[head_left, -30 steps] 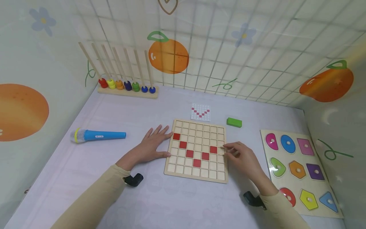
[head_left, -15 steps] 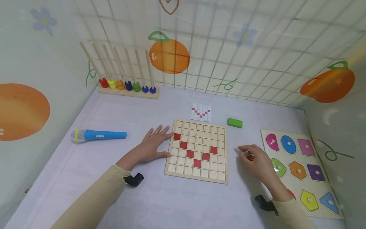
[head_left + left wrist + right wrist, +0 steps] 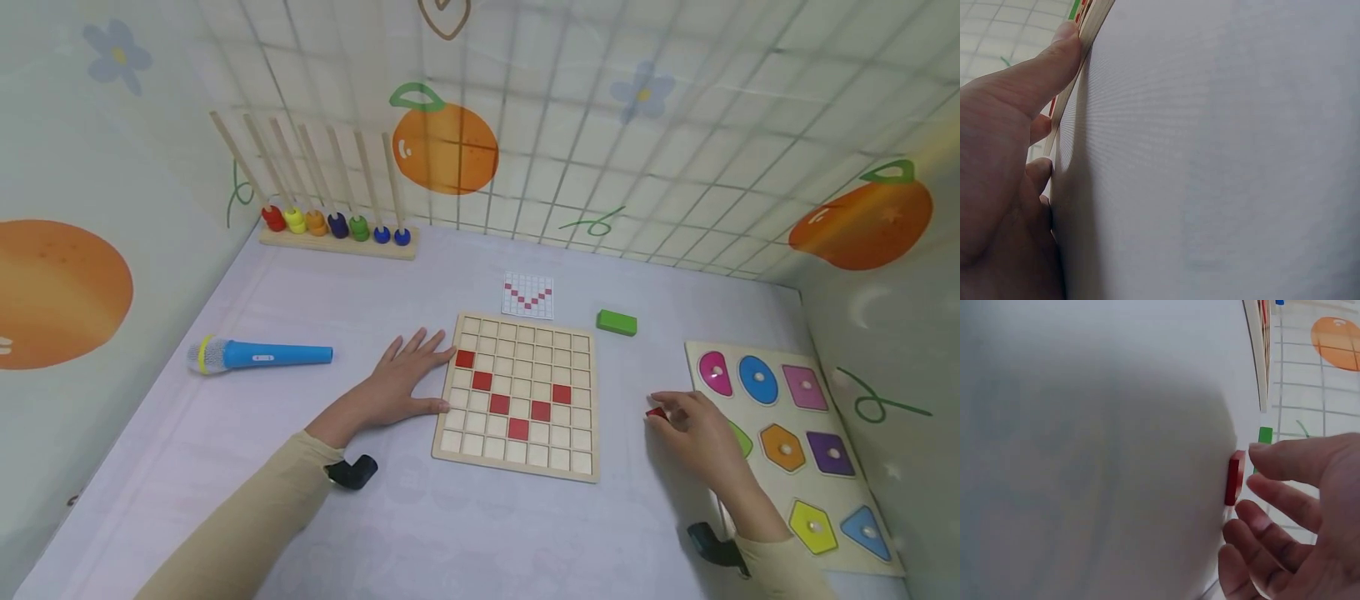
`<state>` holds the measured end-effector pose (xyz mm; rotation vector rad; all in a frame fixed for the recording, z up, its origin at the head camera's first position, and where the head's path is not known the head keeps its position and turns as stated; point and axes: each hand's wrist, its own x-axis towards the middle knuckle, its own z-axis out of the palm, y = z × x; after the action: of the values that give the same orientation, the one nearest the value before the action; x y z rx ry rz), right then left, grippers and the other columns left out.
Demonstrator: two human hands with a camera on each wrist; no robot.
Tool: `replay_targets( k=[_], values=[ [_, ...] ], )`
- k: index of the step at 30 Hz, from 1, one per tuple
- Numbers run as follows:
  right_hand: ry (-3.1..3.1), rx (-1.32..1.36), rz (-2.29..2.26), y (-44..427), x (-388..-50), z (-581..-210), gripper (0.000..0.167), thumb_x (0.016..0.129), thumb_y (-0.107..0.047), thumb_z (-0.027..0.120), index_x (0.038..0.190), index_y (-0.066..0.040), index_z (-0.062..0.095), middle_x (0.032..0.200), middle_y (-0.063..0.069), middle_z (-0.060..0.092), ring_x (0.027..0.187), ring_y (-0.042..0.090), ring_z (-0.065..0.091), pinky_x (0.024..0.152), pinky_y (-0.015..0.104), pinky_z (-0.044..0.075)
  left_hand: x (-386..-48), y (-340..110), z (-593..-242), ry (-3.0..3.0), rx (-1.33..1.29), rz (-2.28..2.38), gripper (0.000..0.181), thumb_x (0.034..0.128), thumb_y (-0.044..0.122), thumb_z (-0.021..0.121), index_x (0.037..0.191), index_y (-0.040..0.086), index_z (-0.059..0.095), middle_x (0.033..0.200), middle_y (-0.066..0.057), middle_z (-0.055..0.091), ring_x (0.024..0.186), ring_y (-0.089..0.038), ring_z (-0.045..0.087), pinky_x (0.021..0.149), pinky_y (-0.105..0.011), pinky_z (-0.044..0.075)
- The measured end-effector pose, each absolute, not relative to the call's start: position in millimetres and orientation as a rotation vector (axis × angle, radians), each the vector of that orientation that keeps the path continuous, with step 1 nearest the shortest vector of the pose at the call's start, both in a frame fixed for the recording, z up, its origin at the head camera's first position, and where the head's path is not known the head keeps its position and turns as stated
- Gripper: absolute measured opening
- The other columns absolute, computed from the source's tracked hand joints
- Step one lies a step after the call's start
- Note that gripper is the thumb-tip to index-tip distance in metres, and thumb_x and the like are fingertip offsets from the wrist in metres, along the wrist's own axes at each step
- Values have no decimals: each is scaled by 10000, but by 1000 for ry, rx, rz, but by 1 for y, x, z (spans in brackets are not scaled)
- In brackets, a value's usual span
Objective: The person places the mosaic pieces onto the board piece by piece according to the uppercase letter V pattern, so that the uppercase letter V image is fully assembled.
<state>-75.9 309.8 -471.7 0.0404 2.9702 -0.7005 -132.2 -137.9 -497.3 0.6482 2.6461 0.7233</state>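
Observation:
In the head view, a wooden grid board (image 3: 521, 469) lies mid-table with several red square tiles (image 3: 499, 404) set in a V-like line. My left hand (image 3: 401, 385) rests at its left edge, fingers spread, thumb and a fingertip touching the frame; the left wrist view shows the thumb (image 3: 1035, 72) against the board's side. Right of the board, my right hand (image 3: 697, 433) is over a loose red tile (image 3: 1234, 478). In the right wrist view that tile lies on the table, with the thumb and loosely bent fingers around it but not pinching it.
Behind the board are a pattern card (image 3: 528, 296) with a red V and a green block (image 3: 617, 322). A shape puzzle (image 3: 768, 492) lies right, partly under the right arm. A blue microphone (image 3: 277, 355) lies left, a peg abacus (image 3: 337, 242) back left.
My right hand has moved from the board's right edge rightward and slightly toward me, over the loose red tile, which now shows between thumb and fingers. The left hand stays put.

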Motion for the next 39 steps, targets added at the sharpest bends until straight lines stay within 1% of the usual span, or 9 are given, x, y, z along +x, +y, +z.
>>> replay_targets(
  k=[6,11,14,19,24,28,34,39],
  values=[
    [2951,80,-706,315,-74,-473,439,920,-216,770,1281,-5,636,1104,215,652,1010,374,608,835,525,597,-132,-137,-495,2648,650,725,916,880,543,745,1613,198,320,1710,-45,105,1571,-289,-51,1247,-528,-68],
    [2913,119,-714,314,-74,-471,424,915,-225,782,1243,8,649,1099,212,686,999,368,629,845,509,597,-132,-137,-496,2648,648,721,917,879,546,744,1614,197,319,1710,-51,108,1571,-293,-52,1246,-534,-68],
    [2913,109,-708,311,-75,-471,410,911,-213,785,1241,0,667,1110,209,683,1019,375,629,851,511,596,-132,-137,-497,2646,637,715,915,882,554,737,1617,215,309,1711,-31,97,1571,-274,-62,1247,-515,-80],
    [2929,67,-704,303,-80,-473,383,902,-181,790,1237,-22,695,1113,199,665,1031,375,616,848,517,595,-133,-137,-498,2648,640,722,913,883,543,742,1616,208,312,1710,-37,103,1571,-279,-58,1246,-520,-79],
    [2940,17,-716,294,-86,-476,328,899,-169,793,1202,-62,727,1051,163,668,981,350,627,820,493,594,-132,-137,-497,2650,649,724,915,882,535,747,1616,204,313,1709,-45,108,1572,-286,-51,1246,-527,-71],
    [2939,7,-725,290,-87,-476,307,903,-175,790,1184,-66,733,1022,142,661,957,328,622,806,480,587,-131,-137,-496,2649,653,731,912,881,528,750,1614,198,319,1709,-48,112,1571,-293,-47,1246,-532,-70],
    [2931,-11,-753,289,-88,-475,275,899,-129,784,1152,-61,699,1004,129,636,935,308,605,790,445,579,-131,-137,-494,2656,661,736,910,877,526,755,1610,191,330,1708,-55,120,1571,-303,-37,1246,-537,-62],
    [2883,-31,-759,288,-90,-476,295,903,-105,769,1165,-103,633,1069,161,696,940,308,633,801,437,605,-130,-136,-494,2653,657,735,909,878,521,756,1609,190,331,1707,-55,121,1571,-301,-37,1246,-532,-67]
  ],
)
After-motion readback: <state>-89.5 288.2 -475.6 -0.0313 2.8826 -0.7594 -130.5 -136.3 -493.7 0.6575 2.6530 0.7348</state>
